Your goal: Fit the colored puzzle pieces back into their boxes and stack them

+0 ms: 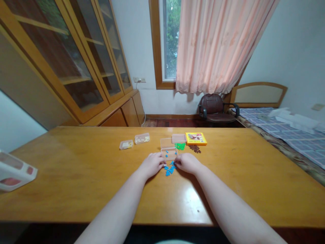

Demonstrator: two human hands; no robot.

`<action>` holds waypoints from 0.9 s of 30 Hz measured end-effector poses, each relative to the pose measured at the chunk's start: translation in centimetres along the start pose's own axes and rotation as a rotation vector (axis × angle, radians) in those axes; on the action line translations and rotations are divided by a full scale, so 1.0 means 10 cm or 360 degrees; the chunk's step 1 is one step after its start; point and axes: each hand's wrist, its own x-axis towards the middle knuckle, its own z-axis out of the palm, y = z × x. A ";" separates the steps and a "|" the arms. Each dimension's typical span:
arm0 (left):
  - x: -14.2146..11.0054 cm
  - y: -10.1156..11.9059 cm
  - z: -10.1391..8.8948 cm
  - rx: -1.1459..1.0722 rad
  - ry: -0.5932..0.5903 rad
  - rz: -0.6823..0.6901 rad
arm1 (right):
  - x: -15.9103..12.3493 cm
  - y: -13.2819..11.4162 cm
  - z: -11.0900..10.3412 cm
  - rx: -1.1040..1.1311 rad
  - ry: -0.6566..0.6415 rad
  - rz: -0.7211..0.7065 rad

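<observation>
Both my hands rest on a wooden table [76, 176] around a small heap of blue pieces [169, 169]. My left hand [152, 164] lies left of the heap with its fingers curled, fingertips at the pieces. My right hand [187, 162] mirrors it on the right, fingers also curled at the heap. Just beyond the hands lies an open clear plastic box [168, 149] with a few blue pieces in it. What, if anything, the fingers pinch is too small to make out.
Behind the box lie a green heap [180, 146], a brown heap [195, 148], a yellow booklet [195, 138], a clear lid [179, 138] and two small closed boxes [134, 141]. A white container [15, 171] stands at the left edge. Beyond the table are a chair [215, 108] and a bed [291, 132].
</observation>
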 end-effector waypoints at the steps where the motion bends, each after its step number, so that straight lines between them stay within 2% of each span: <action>1: 0.00 0.00 -0.02 -0.0013 -0.0030 -0.0005 | 0.00 0.00 0.00 0.0002 0.0001 0.0004; 8: 0.00 0.05 -0.11 -0.0110 -0.0187 -0.0059 | 0.00 0.01 -0.01 0.0040 0.0010 0.0092; 12: -0.01 0.06 -0.11 -0.0103 -0.0166 -0.0068 | 0.00 0.02 -0.03 0.0072 0.0016 0.0118; 16: -0.02 0.03 -0.11 -0.0135 -0.0154 -0.0054 | -0.03 0.05 -0.05 0.0163 0.0029 0.0037; 21: -0.01 0.00 -0.07 -0.0124 -0.0197 -0.0051 | -0.02 0.05 -0.03 0.0060 -0.0029 0.0005; 27: 0.00 -0.02 0.00 -0.0132 -0.0162 -0.0067 | 0.01 0.01 -0.03 0.0016 -0.0024 0.0019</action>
